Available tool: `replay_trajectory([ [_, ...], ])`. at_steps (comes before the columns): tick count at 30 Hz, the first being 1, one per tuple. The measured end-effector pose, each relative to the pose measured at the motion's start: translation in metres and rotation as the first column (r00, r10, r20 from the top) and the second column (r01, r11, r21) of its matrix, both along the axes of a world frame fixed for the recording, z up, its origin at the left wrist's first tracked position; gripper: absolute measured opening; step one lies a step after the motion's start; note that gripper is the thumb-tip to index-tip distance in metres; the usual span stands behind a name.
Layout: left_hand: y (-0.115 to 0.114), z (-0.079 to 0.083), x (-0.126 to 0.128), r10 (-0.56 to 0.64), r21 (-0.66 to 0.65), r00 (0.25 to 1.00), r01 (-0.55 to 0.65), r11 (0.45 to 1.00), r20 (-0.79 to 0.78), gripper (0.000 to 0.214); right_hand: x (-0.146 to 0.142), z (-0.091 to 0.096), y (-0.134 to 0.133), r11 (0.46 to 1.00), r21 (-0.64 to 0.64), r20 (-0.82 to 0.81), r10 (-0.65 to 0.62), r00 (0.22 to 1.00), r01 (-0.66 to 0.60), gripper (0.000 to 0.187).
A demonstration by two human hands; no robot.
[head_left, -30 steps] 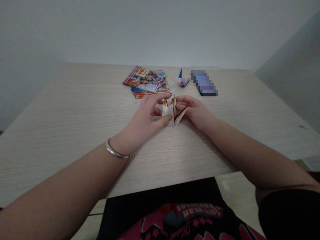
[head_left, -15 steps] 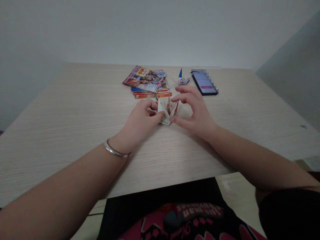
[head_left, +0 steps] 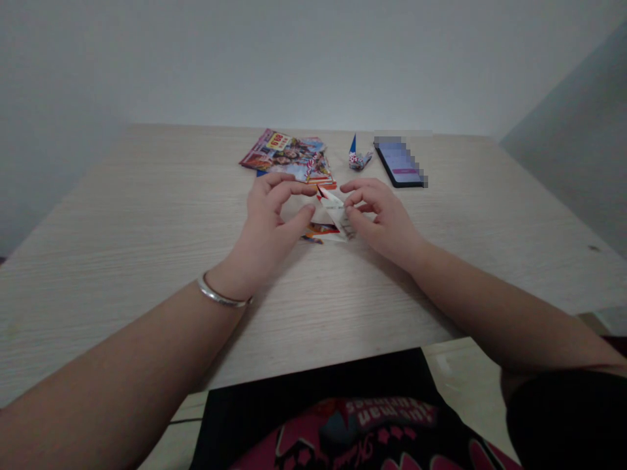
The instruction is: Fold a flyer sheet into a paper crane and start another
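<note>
Between my hands, just above the table, is a folded piece of printed paper (head_left: 334, 212), white with red and orange parts. My right hand (head_left: 385, 212) pinches its right side between thumb and fingers. On the other side my left hand (head_left: 269, 215) is apart from the paper, its thumb and forefinger spread beside the left edge. A silver bangle (head_left: 220, 295) circles my left wrist. The paper's far right edge is hidden behind my right fingers.
Behind my left hand lies a stack of colourful printed leaflets (head_left: 289, 153). A small folded paper crane (head_left: 360, 158) with a blue point stands beyond the paper. Right of it lies a phone (head_left: 401, 163) with a lit screen. The pale wood table (head_left: 161, 215) meets a wall at its back.
My left hand has let go of the paper and moved slightly left, fingers spreading. The paper has turned and shows different faces, and my right fingers have closed on its right side.
</note>
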State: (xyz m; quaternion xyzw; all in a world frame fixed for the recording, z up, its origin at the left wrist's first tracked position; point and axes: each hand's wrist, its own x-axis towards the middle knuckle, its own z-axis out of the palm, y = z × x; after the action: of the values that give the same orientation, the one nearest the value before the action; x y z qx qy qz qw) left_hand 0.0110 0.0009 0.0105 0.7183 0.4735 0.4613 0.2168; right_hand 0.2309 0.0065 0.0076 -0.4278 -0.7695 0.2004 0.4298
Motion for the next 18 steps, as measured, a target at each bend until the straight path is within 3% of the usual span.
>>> replay_trajectory([
  [5,-0.005,0.006,0.003,-0.19,-0.09,0.982,0.19,0.978,0.013,0.026,0.001,0.0,0.002,0.997,-0.03,-0.003,0.073,0.997,-0.073,0.008],
  [13,-0.011,0.006,0.009,-0.24,-0.136,0.958,0.261,0.956,0.155,0.014,-0.002,0.005,-0.001,0.988,0.148,0.071,0.032,0.997,-0.042,0.012],
  [18,-0.01,0.0,0.011,-0.227,-0.237,0.939,0.289,0.927,0.257,0.018,-0.006,0.01,-0.008,0.976,0.185,0.138,0.09,0.986,-0.114,0.012],
])
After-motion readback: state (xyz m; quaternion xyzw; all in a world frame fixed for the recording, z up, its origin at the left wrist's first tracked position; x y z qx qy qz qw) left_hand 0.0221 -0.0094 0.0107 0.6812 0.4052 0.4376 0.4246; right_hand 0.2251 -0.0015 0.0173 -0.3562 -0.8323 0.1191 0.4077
